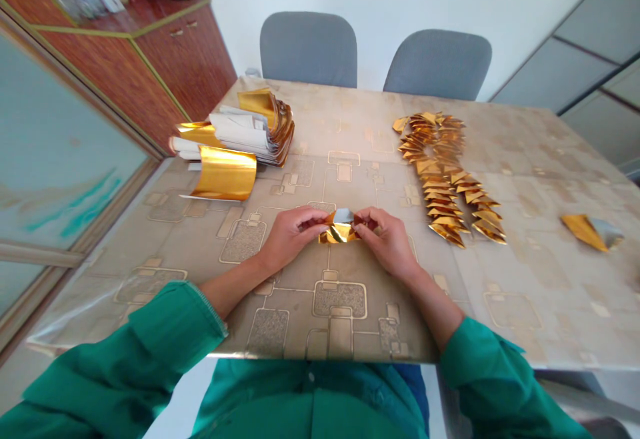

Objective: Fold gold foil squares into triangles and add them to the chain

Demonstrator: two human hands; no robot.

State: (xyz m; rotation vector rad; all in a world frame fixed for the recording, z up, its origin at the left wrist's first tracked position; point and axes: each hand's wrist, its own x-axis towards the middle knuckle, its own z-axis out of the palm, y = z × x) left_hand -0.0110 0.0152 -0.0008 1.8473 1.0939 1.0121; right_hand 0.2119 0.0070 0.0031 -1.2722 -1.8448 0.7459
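**left hand [290,239]:** fingers and thumb pinch the left end of the folded foil piece.

**right hand [387,242]:** fingers and thumb pinch the right end of the same piece.

**state of the hands:** together, both clamped on the one piece, with a green sleeve [165,332] at the left wrist.

**folded foil piece [339,231]:** gold outer face, silver showing at the top edge; held between the hands, low over the middle of the counter.

**counter [525,159]:** beige glossy top printed with outlined squares.

**paper stack [245,135]:** curled gold-and-white sheets, at the far left of the counter, well apart from the hands.

**curled gold sheet [225,172]:** lies at the near end of the paper stack, touching it.

**chain of gold triangles [440,172]:** folded units fitted into a long curved band, right of the hands and just beyond them.

**loose gold-and-silver triangle [593,232]:** lies alone near the right edge of the counter.

**background:** two grey chairs [307,49] beyond the far edge; wooden cabinet [185,59] at upper left.
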